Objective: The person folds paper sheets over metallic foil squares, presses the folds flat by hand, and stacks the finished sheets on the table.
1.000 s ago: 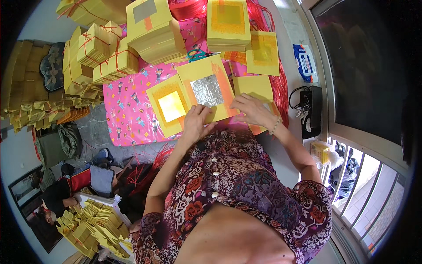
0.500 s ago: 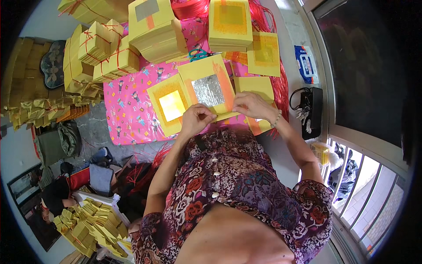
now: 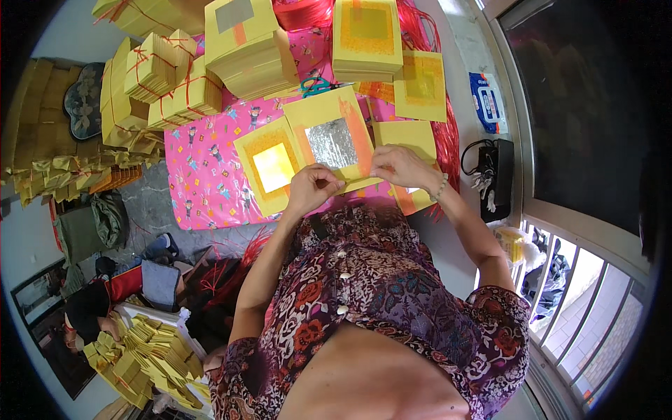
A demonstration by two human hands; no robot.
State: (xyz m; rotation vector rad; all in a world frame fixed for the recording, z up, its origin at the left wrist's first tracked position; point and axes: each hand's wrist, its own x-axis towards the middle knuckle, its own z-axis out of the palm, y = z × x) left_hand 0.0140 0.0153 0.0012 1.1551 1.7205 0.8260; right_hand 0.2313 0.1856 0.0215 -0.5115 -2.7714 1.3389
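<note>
A yellow sheet of joss paper [image 3: 325, 112] with a silver foil square and orange marking lies in front of me. My left hand [image 3: 313, 187] is closed in a pinch at the sheet's near edge. Further right along the same edge, my right hand [image 3: 400, 168] also pinches the paper, fingertips pressed down. The edge between them looks curled up a little. To the left, a similar sheet with a gold square [image 3: 273, 169] is partly overlapped. More yellow paper [image 3: 406, 135] shows by my right wrist, partly covered by that hand.
Tall stacks of yellow paper [image 3: 252, 66] and red-tied bundles [image 3: 150, 66] stand on the pink patterned cloth [image 3: 206, 178]. Turquoise-handled scissors [image 3: 315, 87] lie beyond the sheet. Red strands [image 3: 450, 154] hang at the right. At lower left, another person's arm is near folded yellow papers [image 3: 157, 343].
My hands stay almost in place, still pinching the near edge of the sheet. At the lower left, the other person's arm has shifted slightly downward.
</note>
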